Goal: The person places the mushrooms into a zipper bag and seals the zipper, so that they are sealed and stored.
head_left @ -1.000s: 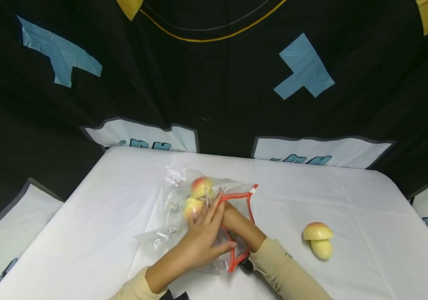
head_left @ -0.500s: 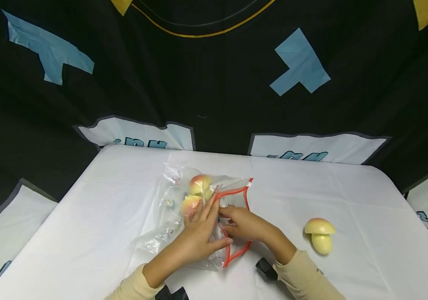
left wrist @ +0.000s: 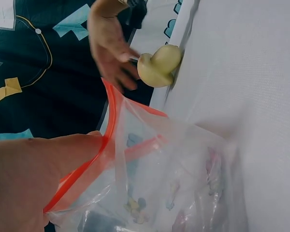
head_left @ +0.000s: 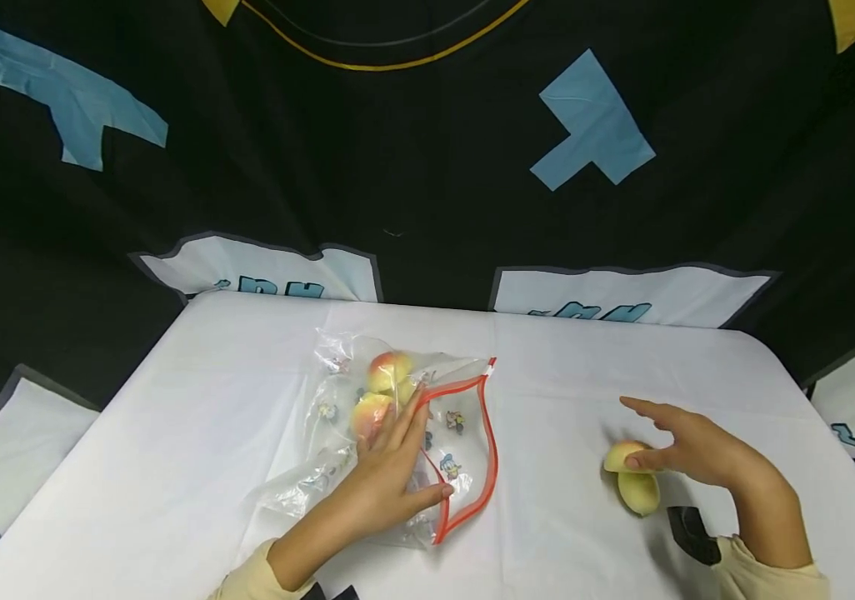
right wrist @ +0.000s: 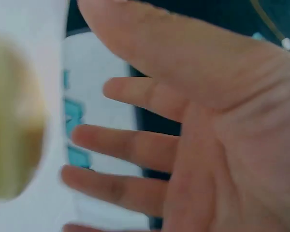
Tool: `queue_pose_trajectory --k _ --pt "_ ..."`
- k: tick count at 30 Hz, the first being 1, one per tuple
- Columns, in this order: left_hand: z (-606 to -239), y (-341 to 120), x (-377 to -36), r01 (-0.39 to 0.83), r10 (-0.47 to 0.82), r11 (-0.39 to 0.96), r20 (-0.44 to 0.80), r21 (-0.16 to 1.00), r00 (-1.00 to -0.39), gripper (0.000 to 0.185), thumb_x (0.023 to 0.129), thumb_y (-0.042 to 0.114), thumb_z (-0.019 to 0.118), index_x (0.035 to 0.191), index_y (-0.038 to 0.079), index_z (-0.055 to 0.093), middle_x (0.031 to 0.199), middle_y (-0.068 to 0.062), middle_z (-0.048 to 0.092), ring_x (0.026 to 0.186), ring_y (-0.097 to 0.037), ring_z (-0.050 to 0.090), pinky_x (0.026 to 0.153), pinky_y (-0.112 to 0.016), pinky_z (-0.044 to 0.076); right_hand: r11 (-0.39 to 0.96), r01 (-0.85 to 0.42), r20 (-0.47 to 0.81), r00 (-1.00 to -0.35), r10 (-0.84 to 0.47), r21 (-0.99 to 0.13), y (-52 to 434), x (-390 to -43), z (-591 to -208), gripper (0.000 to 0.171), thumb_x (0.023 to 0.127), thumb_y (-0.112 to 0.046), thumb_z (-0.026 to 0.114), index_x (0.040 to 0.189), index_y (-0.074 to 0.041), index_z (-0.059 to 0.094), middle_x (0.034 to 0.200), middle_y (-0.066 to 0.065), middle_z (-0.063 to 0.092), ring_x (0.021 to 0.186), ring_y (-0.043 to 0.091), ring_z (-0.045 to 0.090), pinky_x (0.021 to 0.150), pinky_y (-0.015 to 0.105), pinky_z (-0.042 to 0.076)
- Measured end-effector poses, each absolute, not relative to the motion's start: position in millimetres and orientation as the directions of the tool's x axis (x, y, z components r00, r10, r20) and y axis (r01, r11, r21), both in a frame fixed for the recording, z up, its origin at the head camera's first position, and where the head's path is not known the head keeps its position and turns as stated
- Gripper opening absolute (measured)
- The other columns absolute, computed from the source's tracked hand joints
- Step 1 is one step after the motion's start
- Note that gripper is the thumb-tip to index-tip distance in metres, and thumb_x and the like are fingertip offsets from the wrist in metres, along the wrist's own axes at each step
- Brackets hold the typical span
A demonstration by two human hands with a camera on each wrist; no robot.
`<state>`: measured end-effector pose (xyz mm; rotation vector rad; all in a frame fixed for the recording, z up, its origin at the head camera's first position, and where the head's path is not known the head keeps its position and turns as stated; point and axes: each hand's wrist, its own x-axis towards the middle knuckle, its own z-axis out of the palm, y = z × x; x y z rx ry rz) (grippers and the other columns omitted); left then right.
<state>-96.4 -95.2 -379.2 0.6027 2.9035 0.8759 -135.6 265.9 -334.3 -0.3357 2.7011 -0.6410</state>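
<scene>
A clear zip bag (head_left: 397,433) with a red zipper rim lies on the white table (head_left: 210,400), its mouth facing right. Two yellow-red fruit pieces (head_left: 388,372) sit inside it. My left hand (head_left: 397,454) lies flat on the bag with straight fingers, the thumb by the red rim (left wrist: 111,121). My right hand (head_left: 678,446) hovers open, fingers spread, at two more fruit pieces (head_left: 636,482) lying on the table at the right; its thumb touches the upper one. In the right wrist view the open palm (right wrist: 217,121) faces a blurred yellow piece (right wrist: 9,121).
A black cloth backdrop with blue tape shapes (head_left: 588,125) hangs behind the table. The table's far edge (head_left: 487,312) and right edge are near. A black wrist strap (head_left: 692,535) shows on my right arm.
My right hand has come out of the bag's mouth and moved right to the loose fruit pieces. The left hand has stayed on the bag.
</scene>
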Motion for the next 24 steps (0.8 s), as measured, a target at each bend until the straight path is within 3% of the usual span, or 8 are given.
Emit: queue_pose_trajectory --k 4,8,15,18,24 --pt "-379.0 -95.6 -96.6 0.361 0.388 0.752 0.073 0.552 -0.919 0.098 0.077 0.047 0.067 0.147 0.009 0.009 0.155 0.006 -0.007 0.138 -0.04 0.003 0.098 -0.072 0.012 0.877 -0.087 -0.39 -0.872 -0.297 -0.472 274.9 -141.1 -344.2 0.088 0.072 -0.04 0.073 0.139 0.001 0.032 0.127 0.034 0.044 0.11 0.049 0.047 0.081 0.054 0.045" --pt "-378.4 -95.0 -97.6 0.365 0.39 0.748 0.077 0.555 -0.917 0.098 0.077 0.047 0.066 0.147 0.01 0.009 0.155 0.006 -0.007 0.138 -0.04 0.003 0.096 -0.073 0.012 0.868 -0.059 -0.427 -0.853 -0.3 -0.493 276.7 -143.7 -347.1 0.091 0.071 -0.036 0.075 0.139 0.003 0.029 0.124 0.035 0.043 0.1 0.039 0.055 0.077 0.05 0.047" --pt "-378.6 -95.9 -97.8 0.355 0.385 0.747 0.07 0.561 -0.92 0.098 0.077 0.046 0.068 0.147 0.009 0.01 0.155 0.006 -0.007 0.139 -0.04 0.002 0.099 -0.071 0.011 0.841 0.046 -0.491 -0.828 -0.27 -0.539 271.4 -145.4 -348.5 0.09 0.07 -0.032 0.077 0.14 -0.002 0.029 0.12 0.028 0.046 0.093 0.029 0.053 0.063 0.039 0.05" --pt "-379.6 -96.6 -97.2 0.354 0.386 0.748 0.066 0.562 -0.92 0.098 0.077 0.046 0.067 0.147 0.009 0.01 0.155 0.005 -0.007 0.139 -0.04 0.002 0.1 -0.07 0.01 0.838 -0.004 -0.449 -0.843 -0.297 -0.546 267.0 -145.4 -350.5 0.084 0.07 -0.031 0.077 0.138 -0.003 0.034 0.115 0.024 0.051 0.083 0.022 0.053 0.063 0.033 0.047" --pt "-380.0 -96.7 -97.6 0.359 0.389 0.737 0.074 0.573 -0.918 0.1 0.076 0.045 0.068 0.147 0.01 0.008 0.155 0.005 -0.007 0.138 -0.041 0.003 0.102 -0.068 0.007 0.745 -0.241 -0.253 -0.838 -0.483 -0.622 249.1 -144.1 -348.3 0.069 0.076 -0.03 0.071 0.133 -0.004 0.041 0.106 0.012 0.056 0.077 0.011 0.053 0.067 0.025 0.043"
